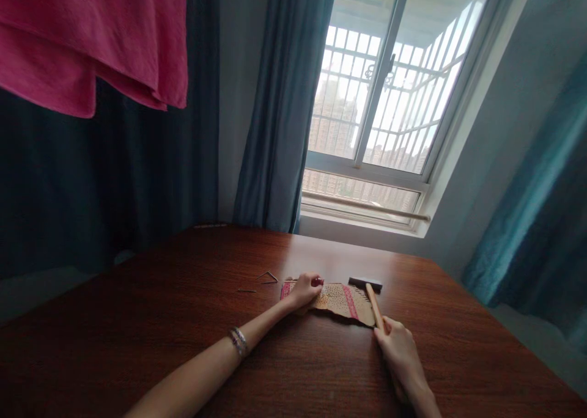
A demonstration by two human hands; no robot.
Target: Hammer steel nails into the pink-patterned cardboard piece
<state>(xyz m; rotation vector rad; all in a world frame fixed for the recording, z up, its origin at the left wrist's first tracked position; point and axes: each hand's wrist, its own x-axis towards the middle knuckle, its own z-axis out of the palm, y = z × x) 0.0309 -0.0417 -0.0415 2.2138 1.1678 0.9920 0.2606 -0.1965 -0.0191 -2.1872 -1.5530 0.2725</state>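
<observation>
My right hand (pixel 398 344) is wrapped round the pale wooden handle of a hammer (pixel 374 305). Its dark head lies across the handle's far end, just past a tan sheet's right side. That tan sheet (pixel 337 299) is flat on the table, dotted with small dark marks and crossed by pink bands; its near edge is wavy. Over the sheet's left part, my left hand (pixel 306 291) is closed, fingers pinched together. A small dark red spot shows at its fingertips; whether this is a nail or a held thing I cannot tell.
A thin V-shaped metal piece (pixel 269 277) and a short thin rod (pixel 246 291) lie left of the sheet on the brown wooden table (pixel 220 259). A pink towel (pixel 137 45) hangs at upper left. Blue curtains (pixel 284 100) and a barred window (pixel 367 100) stand behind.
</observation>
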